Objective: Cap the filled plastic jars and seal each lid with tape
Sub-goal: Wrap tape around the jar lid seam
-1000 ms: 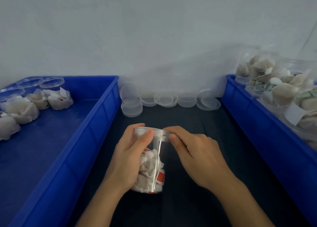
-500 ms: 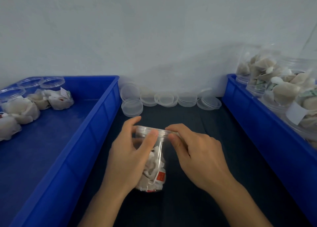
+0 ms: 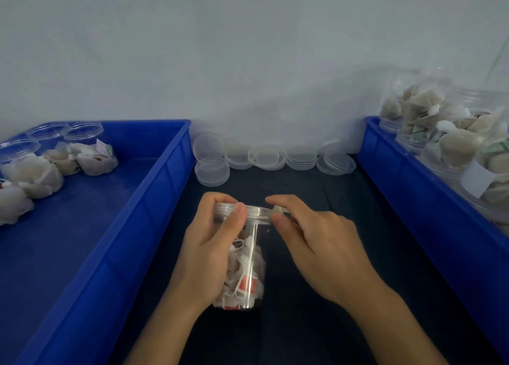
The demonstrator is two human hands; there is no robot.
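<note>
In the head view, a clear plastic jar (image 3: 248, 257) stands upright on the dark desk (image 3: 316, 323), in the middle, between two blue bins. The jar is round and smooth, and you can see through it. It is full of soft, crumpled white bags (image 3: 242, 276) with small red tags. A clear ridged lid (image 3: 242, 211) sits on top of the jar.

The left hand (image 3: 209, 254) wraps around the left side of the jar. Its thumb lies over the lid's edge and its fingers curl behind, so it holds the jar. The right hand (image 3: 316, 246) is at the right side of the lid. Its thumb and first finger pinch a thin clear strip of tape (image 3: 278, 210) right at the lid's rim. The other fingers are loosely bent.

At the back of the desk, by the pale wall, lie flat round clear lids (image 3: 270, 158), some in short stacks.

The left blue bin (image 3: 124, 227) is hard, shiny plastic. It holds a few full jars (image 3: 24, 166) lying down. The right blue bin (image 3: 413, 199) holds more full clear jars (image 3: 440, 133), piled close together.
</note>
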